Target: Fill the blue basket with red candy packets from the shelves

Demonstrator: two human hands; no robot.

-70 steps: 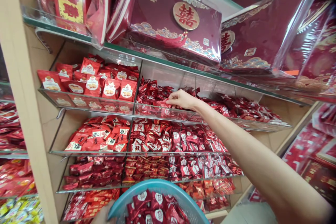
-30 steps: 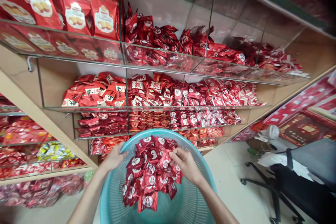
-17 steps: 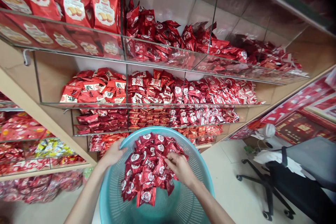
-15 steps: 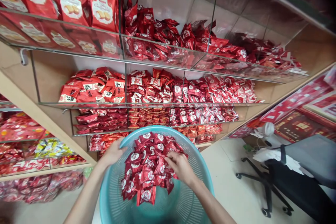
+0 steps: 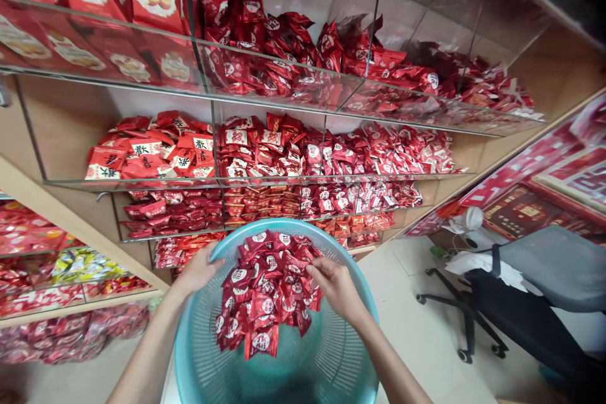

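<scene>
Gripping a round perforated basket, left hand; right hand curled at glossy packets, hold unclear.

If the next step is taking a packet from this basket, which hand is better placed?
Probably the right hand: it is at the red packets, while the left hand holds the turquoise basket by its rim.

I see a left forearm and a right forearm, both bare, slim and smooth, each narrowing gently toward the wrist. The left grip is an uncovered hand with a rounded thumb; the right grip, also uncovered, has slender, tapering fingers.
</scene>
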